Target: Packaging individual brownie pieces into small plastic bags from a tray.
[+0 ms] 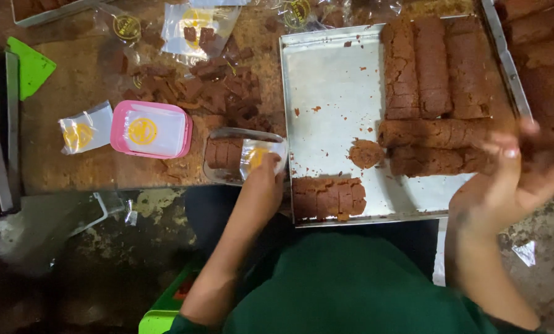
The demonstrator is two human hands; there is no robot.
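My left hand (pixel 261 185) grips the near edge of a clear plastic container (pixel 243 154) that holds brown cake slices, at the table's front edge. My right hand (pixel 512 173) is blurred at the right end of the metal tray (pixel 332 93), fingers curled around a brown piece of cake (pixel 540 148). On the tray lie long brown cake logs (pixel 434 68), two more logs (pixel 438 148) crosswise, a round end piece (pixel 366 153) and a sliced block (pixel 329 198) near the front rim.
A pink lidded box (pixel 151 130) and a small plastic bag (pixel 86 130) lie left of the container. Loose cake pieces (pixel 209 93) and clear bags (pixel 196 25) cover the table behind. A green scraper (pixel 29 65) sits far left. More cake logs (pixel 543 55) fill a tray at right.
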